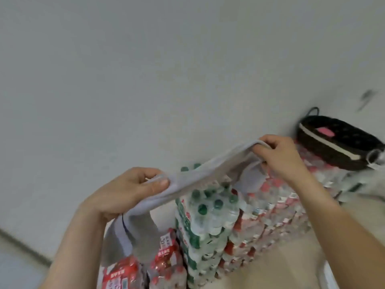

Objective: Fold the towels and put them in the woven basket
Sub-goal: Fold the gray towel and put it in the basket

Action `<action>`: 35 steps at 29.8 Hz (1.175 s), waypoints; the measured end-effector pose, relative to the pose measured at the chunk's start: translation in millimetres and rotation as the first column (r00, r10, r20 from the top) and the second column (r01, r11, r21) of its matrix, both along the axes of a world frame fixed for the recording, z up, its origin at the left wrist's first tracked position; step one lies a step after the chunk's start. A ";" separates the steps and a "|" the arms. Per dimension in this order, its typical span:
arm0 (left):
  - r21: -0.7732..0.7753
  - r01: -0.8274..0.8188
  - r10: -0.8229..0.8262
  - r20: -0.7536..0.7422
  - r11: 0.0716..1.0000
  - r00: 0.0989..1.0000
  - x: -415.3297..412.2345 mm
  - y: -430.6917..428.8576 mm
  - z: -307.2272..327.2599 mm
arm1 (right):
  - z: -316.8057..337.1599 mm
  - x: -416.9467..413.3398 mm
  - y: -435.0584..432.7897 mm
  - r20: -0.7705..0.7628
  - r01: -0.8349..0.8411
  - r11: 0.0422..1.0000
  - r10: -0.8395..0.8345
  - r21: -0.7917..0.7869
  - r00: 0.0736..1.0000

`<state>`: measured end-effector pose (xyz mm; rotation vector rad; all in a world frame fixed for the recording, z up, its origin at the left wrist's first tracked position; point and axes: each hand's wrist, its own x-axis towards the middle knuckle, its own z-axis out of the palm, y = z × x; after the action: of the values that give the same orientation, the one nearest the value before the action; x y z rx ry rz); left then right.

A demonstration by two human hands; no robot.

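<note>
At the left, the person's left hand (pixel 133 190) pinches one end of the grey towel (pixel 200 176), thumb on top and fingers curled under the cloth. From there the towel runs up and to the right, pulled nearly straight in the air, & a loose part hangs down below the left wrist. It is held over the stacked packs of water bottles (pixel 208 215), apart from them as far as I can see. The right hand (pixel 283 157) grips the other end, fingers curled round the bunched edge, higher and farther than the left.

The cloth looks light, thin and soft, w/o any stiffness. I think it will sag and twist if one end is let go. Best to take it at the corners or along the top edge. It seems neither slippery nor fragile.

For room: the pale wall (pixel 145 69) is close behind the hands, so there is more free air on the near side. The woven basket (pixel 337 142) sits at the far right on top of the bottle packs, near the right hand. Something pink (pixel 326 131) lies inside, so the towel must go beside or over it.
</note>
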<state>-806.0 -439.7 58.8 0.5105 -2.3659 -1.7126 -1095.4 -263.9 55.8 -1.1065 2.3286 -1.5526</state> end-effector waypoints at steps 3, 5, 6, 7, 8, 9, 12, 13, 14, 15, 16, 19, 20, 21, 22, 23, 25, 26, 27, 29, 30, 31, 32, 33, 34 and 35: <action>0.029 0.188 -0.190 0.097 0.982 0.977 -66.6 8.8 -0.5 | -7.5 -47.3 55.6 -0.114 0.222 0.974 -0.216 0.048 0.970; 0.052 0.118 -0.123 0.084 0.992 0.989 -110.4 4.5 -9.2 | -13.8 -77.3 85.1 -0.178 0.332 0.935 -0.308 0.124 0.935; 0.012 0.056 -0.056 0.066 0.998 0.996 -133.1 1.8 -15.3 | -17.0 -92.1 96.3 -0.199 0.368 0.911 -0.332 0.186 0.922; -0.059 -0.030 0.032 0.047 0.998 0.998 -155.3 -2.7 -23.4 | -19.3 -105.5 104.6 -0.215 0.387 0.887 -0.338 0.252 0.916; -0.130 -0.106 0.109 0.014 0.986 0.994 -176.3 -7.8 -30.5 | -21.4 -119.4 109.2 -0.224 0.390 0.864 -0.332 0.317 0.916; -0.211 -0.169 0.168 -0.022 0.963 0.986 -195.9 -13.3 -36.8 | -23.8 -132.7 110.6 -0.228 0.386 0.844 -0.319 0.374 0.920; -0.488 -0.316 0.287 -0.137 0.813 0.948 -250.8 -24.9 -43.6 | -24.1 -169.7 98.2 -0.216 0.364 0.802 -0.294 0.473 0.931; -0.525 -0.360 0.306 -0.189 0.771 0.933 -272.7 -31.1 -43.9 | -21.1 -189.9 87.5 -0.231 0.373 0.793 -0.296 0.481 0.927; -0.544 -0.394 0.315 -0.236 0.741 0.919 -291.6 -38.3 -43.8 | -16.9 -209.7 74.7 -0.260 0.389 0.786 -0.295 0.481 0.919; -0.557 -0.424 0.326 -0.271 0.714 0.906 -305.3 -42.5 -41.6 | -11.0 -225.6 62.7 -0.304 0.410 0.784 -0.293 0.466 0.906; -0.573 -0.462 0.346 -0.306 0.677 0.887 -317.8 -45.3 -38.2 | -5.4 -242.2 51.4 -0.350 0.435 0.791 -0.299 0.429 0.888; -0.580 -0.558 0.421 -0.368 0.594 0.829 -340.8 -51.6 -18.4 | 13.4 -281.0 26.7 -0.477 0.509 0.825 -0.354 0.246 0.804; -0.561 -0.578 0.443 -0.372 0.592 0.815 -345.7 -54.8 -10.9 | 19.9 -290.0 20.6 -0.513 0.517 0.836 -0.366 0.186 0.776; -0.549 -0.594 0.457 -0.381 0.588 0.804 -348.6 -57.0 -2.3 | 26.1 -297.3 16.4 -0.544 0.516 0.847 -0.374 0.129 0.751; -0.540 -0.612 0.465 -0.399 0.578 0.790 -349.9 -58.9 5.1 | 30.5 -302.3 15.8 -0.566 0.518 0.852 -0.393 0.073 0.725; -0.522 -0.642 0.478 -0.429 0.561 0.766 -352.2 -62.3 12.3 | 33.5 -309.5 14.6 -0.581 0.520 0.854 -0.414 0.019 0.701; -0.502 -0.682 0.485 -0.480 0.532 0.731 -356.8 -65.9 21.5 | 27.3 -325.3 16.2 -0.582 0.528 0.847 -0.458 -0.058 0.672; -0.523 -0.674 0.458 -0.494 0.522 0.739 -357.3 -62.0 20.9 | 15.9 -330.9 18.3 -0.570 0.532 0.844 -0.467 -0.062 0.676; -0.554 -0.650 0.425 -0.492 0.520 0.760 -357.3 -55.0 16.6 | -0.1 -335.6 21.2 -0.555 0.522 0.852 -0.450 -0.035 0.699; -0.608 -0.548 0.372 -0.402 0.574 0.837 -356.2 -35.2 -5.3 | -43.2 -340.2 32.0 -0.510 0.473 0.875 -0.362 0.101 0.780; -0.622 -0.460 0.365 -0.283 0.634 0.887 -358.3 -24.1 -25.4 | -70.3 -343.1 39.8 -0.471 0.424 0.882 -0.291 0.205 0.833; -0.623 -0.346 0.342 -0.131 0.702 0.930 -360.0 -16.2 -45.4 | -97.6 -344.2 48.7 -0.423 0.382 0.872 -0.235 0.305 0.875; -0.623 -0.201 0.286 0.039 0.756 0.957 -361.2 -10.9 -65.5 | -121.6 -343.5 57.5 -0.380 0.360 0.846 -0.206 0.394 0.902; -0.619 -0.066 0.232 0.191 0.782 0.954 -363.2 -2.5 -88.4 | -144.4 -345.2 66.5 -0.337 0.338 0.818 -0.189 0.465 0.922; -0.608 0.024 0.199 0.297 0.794 0.934 -364.5 4.8 -110.2 | -163.1 -346.0 75.8 -0.292 0.318 0.792 -0.185 0.521 0.939; -0.593 0.065 0.189 0.356 0.803 0.915 -364.7 12.9 -126.3 | -177.8 -346.8 83.7 -0.262 0.293 0.776 -0.170 0.559 0.950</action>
<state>-1170.8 -426.8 -67.5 0.8674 -2.9312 -0.7817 -1442.2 -180.2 -122.0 -0.8555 2.8731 -0.6572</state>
